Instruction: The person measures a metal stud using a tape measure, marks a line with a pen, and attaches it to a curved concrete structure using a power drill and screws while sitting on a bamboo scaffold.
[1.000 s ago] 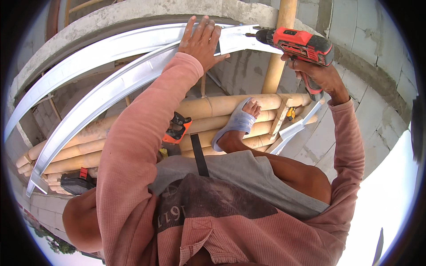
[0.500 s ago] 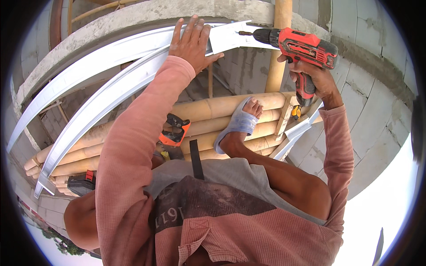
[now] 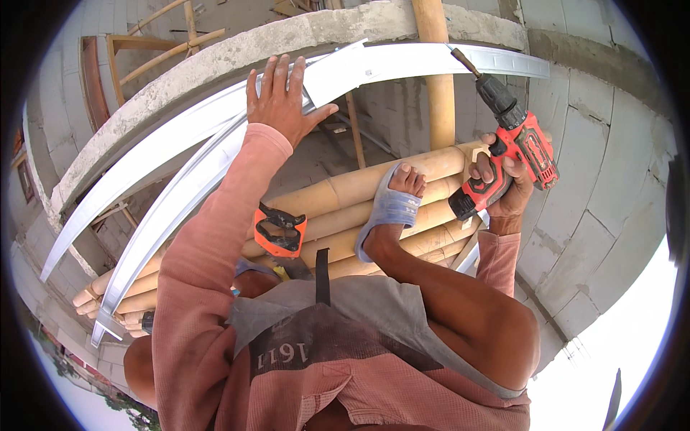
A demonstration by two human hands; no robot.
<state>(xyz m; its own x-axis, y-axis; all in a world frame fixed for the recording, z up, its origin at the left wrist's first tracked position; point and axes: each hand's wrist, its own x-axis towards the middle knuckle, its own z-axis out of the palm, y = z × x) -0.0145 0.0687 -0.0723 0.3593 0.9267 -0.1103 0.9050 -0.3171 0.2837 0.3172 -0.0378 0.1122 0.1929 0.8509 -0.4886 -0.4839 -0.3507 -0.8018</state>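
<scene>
My left hand (image 3: 277,104) lies on the light metal channels, fingers stretched and thumb apart, pressing where the nearer channel (image 3: 190,188) meets the long upper strip (image 3: 417,60). A small raised dot, perhaps a screw head, shows on the strip to the right of this hand. Wrapped round the grip of a red and black cordless drill (image 3: 530,147) is my right hand (image 3: 507,183). The drill's bit points up and left, its tip close to the strip's lower edge near the upright bamboo pole; whether they touch I cannot tell.
Bamboo poles (image 3: 323,197) form a platform under my sandalled foot (image 3: 392,205). A handsaw with an orange and black handle (image 3: 280,243) stands between my legs. A rough concrete beam (image 3: 237,56) curves behind the channels. An upright bamboo pole (image 3: 440,108) and a block wall (image 3: 575,187) stand right.
My right hand has tilted the drill and drawn it down, away from the strip's face. The view has shifted; my left hand remains on the channels.
</scene>
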